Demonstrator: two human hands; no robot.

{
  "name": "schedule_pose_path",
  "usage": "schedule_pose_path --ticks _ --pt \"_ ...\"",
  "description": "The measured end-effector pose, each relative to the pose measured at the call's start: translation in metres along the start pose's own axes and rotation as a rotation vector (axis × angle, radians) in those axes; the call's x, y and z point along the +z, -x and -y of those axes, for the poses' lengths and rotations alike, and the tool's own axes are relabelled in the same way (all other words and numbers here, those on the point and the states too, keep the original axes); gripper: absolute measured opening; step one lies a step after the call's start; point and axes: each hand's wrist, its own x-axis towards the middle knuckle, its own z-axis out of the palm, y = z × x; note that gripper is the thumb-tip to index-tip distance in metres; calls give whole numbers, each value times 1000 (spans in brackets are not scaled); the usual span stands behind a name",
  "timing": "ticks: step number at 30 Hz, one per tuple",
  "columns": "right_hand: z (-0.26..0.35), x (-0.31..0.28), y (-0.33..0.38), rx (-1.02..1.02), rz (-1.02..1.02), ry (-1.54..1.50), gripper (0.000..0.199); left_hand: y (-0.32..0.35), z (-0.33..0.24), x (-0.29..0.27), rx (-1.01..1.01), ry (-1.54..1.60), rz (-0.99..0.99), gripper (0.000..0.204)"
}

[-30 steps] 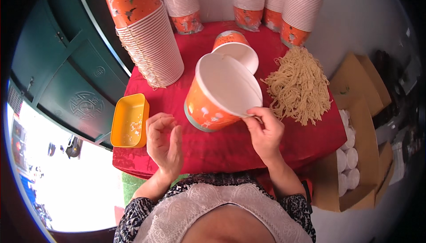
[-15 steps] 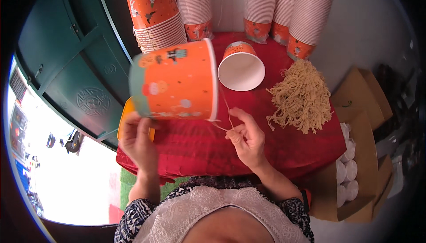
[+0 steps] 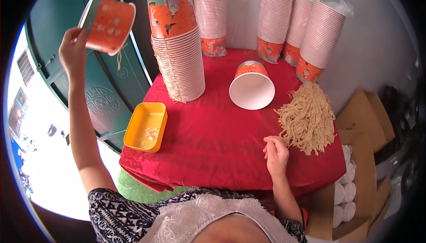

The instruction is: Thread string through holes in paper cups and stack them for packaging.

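My left hand (image 3: pixel 73 52), raised at the far left, grips an orange and green paper bucket (image 3: pixel 110 26) near its base. The bucket is tilted, its white rim toward the right, and a beige string (image 3: pixel 119 60) dangles from that rim. Over the table's front right part, my right hand (image 3: pixel 277 155) has its fingers curled in, and nothing shows in them. Just beyond it lies a heap of beige strings (image 3: pixel 308 119). Another paper bucket (image 3: pixel 252 92) rests on its side mid-table, its white inside facing me.
A tall stack of nested buckets (image 3: pixel 182 61) with strings along its side stands back left. Several bagged stacks (image 3: pixel 323 38) line the wall. A yellow tray (image 3: pixel 133 125) holds small pale bits. The red-covered table (image 3: pixel 208 154) adjoins a cardboard box (image 3: pixel 361 176) of white rolls.
My left hand has carried the bucket up and leftward, away from the table's middle. My right hand has let go of its string and moved right, toward the heap.
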Motion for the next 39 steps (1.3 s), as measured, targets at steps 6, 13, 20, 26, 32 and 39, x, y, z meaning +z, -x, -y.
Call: schedule_pose_path --ticks 6,13,20,26,32,39 --pt "3 1 3 3 -22 66 14 -81 -3 53 -109 153 93 26" --pt "6 1 5 -2 -12 108 14 -117 -28 108 30 295 359 21" --pt "6 -1 6 69 9 133 15 -97 -114 129 56 371 441 9" --pt "6 -1 6 16 17 153 15 -77 -126 147 189 234 529 10" --pt "4 -1 7 -4 17 153 16 -69 -122 150 210 149 546 12" --pt "4 -3 8 6 6 145 16 -70 -122 154 271 85 606 12"
